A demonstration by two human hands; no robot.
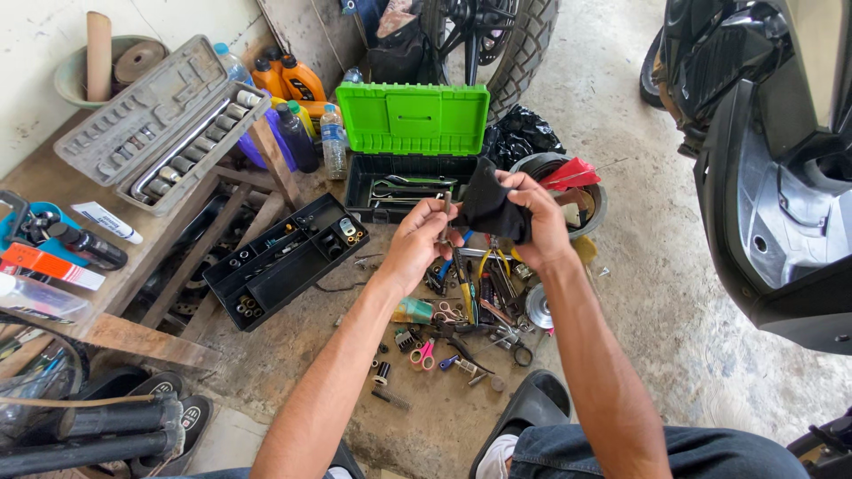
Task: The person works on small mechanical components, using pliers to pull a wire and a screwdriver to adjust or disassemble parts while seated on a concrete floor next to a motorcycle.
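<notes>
Mid-frame, your left hand [419, 232] pinches what looks like a small metal part [446, 209], while your right hand [535, 215] grips a black cloth [486, 208] against it, above scattered tools [461, 310].

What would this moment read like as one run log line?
left hand: holds small metal part | right hand: grips black cloth | below: scattered tools

head view: worn on the head | aimed steeply down and forward | hands [479, 226] seen close | floor [657, 293] and toolbox [413, 133] seen beyond
</notes>
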